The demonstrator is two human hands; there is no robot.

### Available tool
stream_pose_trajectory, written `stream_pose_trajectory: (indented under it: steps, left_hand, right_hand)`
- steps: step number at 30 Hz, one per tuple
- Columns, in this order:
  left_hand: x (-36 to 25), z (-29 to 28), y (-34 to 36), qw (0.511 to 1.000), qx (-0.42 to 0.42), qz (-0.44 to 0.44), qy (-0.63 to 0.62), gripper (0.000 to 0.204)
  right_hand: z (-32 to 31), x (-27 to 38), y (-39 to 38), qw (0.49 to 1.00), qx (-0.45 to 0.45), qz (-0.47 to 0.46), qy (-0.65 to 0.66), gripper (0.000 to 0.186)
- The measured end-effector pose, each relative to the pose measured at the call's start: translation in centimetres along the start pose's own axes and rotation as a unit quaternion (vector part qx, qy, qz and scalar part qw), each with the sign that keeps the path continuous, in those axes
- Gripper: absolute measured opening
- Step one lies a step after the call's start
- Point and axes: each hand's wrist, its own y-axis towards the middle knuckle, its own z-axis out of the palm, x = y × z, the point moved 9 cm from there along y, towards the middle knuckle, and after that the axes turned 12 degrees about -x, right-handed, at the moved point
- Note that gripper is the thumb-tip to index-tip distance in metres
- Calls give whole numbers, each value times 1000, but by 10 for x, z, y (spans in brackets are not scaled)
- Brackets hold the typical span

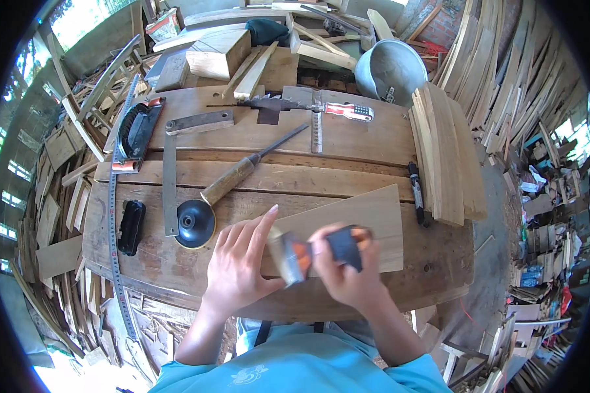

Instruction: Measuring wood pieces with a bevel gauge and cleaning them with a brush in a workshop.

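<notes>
My right hand [347,275] is closed around a black-and-orange tool [345,247], blurred by motion, above a light wooden board [373,213]. At its left end, the tool has a tan part and a silvery edge. My left hand [239,262] is beside that end, fingers stretched and thumb reaching toward the silvery edge; whether the thumb touches cannot be made out. Left of my left hand lies a round black disc pad [195,223]. A wooden-handled chisel [233,178] rests behind it, its blade pointing away to the right.
On the workbench [439,288] lie a bevel square [170,173], a black-and-red hand sander [137,137], a black case [132,226], a long measuring strip [113,236], a patterned handle [349,111] and a black marker [415,190]. Stacked planks [442,154] and a bucket [393,69] stand behind.
</notes>
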Motion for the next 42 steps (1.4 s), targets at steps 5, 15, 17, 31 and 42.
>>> stream_pose_trajectory:
  steps: [5, 15, 17, 31, 42]
  left_hand:
    - [-2, -2, 1, 1000, -10, -10, 7, 115]
    - [15, -21, -9, 986, -38, -39, -158, 95]
    - [36, -37, -19, 990, -67, -61, -112, 86]
    - [61, -43, -54, 987, -115, -115, -11, 95]
    - [62, -39, -50, 990, -89, -109, -2, 104]
  right_hand:
    - [-74, -1, 17, 978, -91, 33, -185, 15]
    - [64, 56, 5, 970, 52, -170, -166, 23]
    - [82, 63, -4, 988, 54, -130, -59, 23]
    - [0, 4, 31, 992, -23, -29, -118, 11]
    - [-4, 18, 39, 872, 43, -206, -443, 35]
